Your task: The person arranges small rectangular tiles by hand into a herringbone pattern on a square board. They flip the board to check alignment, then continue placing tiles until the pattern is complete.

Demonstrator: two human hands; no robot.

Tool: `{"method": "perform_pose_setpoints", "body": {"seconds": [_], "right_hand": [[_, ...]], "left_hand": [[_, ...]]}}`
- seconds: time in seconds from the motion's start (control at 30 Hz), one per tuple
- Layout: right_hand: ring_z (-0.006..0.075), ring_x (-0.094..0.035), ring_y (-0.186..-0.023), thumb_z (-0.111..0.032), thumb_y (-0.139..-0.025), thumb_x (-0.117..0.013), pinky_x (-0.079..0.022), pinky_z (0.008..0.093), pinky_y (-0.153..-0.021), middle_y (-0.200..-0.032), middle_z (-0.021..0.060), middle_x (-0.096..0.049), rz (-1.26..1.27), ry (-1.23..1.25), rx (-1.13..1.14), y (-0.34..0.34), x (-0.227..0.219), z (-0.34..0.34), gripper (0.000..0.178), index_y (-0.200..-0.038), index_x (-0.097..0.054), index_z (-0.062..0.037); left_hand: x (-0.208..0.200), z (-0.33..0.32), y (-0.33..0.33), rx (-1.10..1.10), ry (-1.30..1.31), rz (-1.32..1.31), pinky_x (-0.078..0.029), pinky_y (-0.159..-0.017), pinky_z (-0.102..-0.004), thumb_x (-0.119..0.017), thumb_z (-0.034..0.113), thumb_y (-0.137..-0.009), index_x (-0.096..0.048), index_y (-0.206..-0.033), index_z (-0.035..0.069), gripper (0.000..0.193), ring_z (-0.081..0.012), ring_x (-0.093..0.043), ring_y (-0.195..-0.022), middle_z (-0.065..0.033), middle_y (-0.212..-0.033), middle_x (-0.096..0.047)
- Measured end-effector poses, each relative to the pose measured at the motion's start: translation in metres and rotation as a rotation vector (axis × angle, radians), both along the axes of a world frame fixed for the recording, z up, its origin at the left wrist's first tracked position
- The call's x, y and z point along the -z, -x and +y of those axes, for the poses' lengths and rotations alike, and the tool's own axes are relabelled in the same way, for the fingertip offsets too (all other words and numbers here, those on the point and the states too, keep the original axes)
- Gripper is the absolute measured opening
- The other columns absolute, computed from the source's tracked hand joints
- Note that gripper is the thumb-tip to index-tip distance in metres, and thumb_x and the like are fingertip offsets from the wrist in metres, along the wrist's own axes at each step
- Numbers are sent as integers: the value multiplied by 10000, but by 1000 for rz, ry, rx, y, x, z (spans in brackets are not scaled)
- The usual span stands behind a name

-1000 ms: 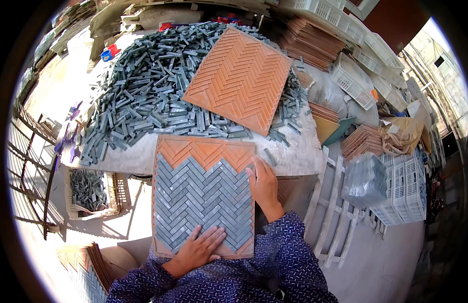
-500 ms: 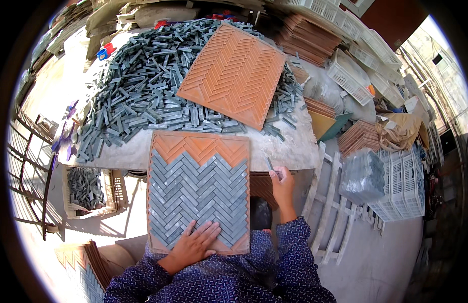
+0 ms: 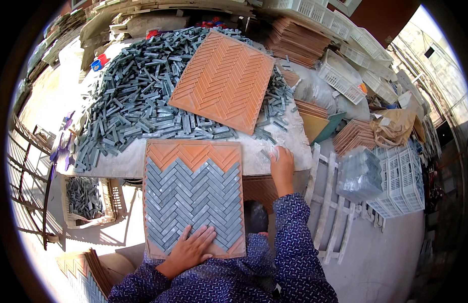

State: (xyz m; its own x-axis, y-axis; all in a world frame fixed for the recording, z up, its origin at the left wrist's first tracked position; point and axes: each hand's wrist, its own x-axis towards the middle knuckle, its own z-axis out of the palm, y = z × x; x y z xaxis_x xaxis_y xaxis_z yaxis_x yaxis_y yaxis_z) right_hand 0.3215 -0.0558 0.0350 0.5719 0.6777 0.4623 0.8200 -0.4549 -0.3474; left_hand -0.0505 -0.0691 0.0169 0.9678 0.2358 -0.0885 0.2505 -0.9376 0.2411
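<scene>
On my lap, its far edge against the table, rests an orange herringbone mould tray (image 3: 193, 151). Grey-green tile strips (image 3: 193, 202) fill its zigzag slots, except for the farthest rows, where bare orange shows. My left hand (image 3: 191, 247) lies flat with fingers stretched over the tiles at the near end. At the table's front right edge, my right hand (image 3: 282, 169) is pinched, with a small tile strip (image 3: 265, 154) at its fingertips. A large heap of loose strips (image 3: 133, 96) covers the table, and a second, unfilled orange mould tray (image 3: 224, 81) lies tilted on that heap.
A crate of tile strips (image 3: 87, 199) stands below the table at left. Filled trays (image 3: 82, 270) lean at lower left. To the right are a wooden pallet (image 3: 327, 207), plastic-wrapped tiles (image 3: 359, 174), white crates (image 3: 401, 177) and stacked mould trays (image 3: 299, 40).
My right hand has moved forward to the table edge with the tile strip. My left hand stays flat on the tiles. The view has shifted slightly.
</scene>
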Motion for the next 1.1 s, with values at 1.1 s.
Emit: {"method": "perform_pose_setpoints", "body": {"seconds": [1.1], "right_hand": [[309,-607,-783,39,-713,-684,-505,357,-689,-875,153,-602,82,-309,-298,101,-28,-138,235,-929,-599,6]], "left_hand": [[16,-8,-21,-43,83,-62,-111,-1114,-517,-538,537,-781,-371,-1386,89,771,-255,-309,-1344,-95,-1430,-375]]}}
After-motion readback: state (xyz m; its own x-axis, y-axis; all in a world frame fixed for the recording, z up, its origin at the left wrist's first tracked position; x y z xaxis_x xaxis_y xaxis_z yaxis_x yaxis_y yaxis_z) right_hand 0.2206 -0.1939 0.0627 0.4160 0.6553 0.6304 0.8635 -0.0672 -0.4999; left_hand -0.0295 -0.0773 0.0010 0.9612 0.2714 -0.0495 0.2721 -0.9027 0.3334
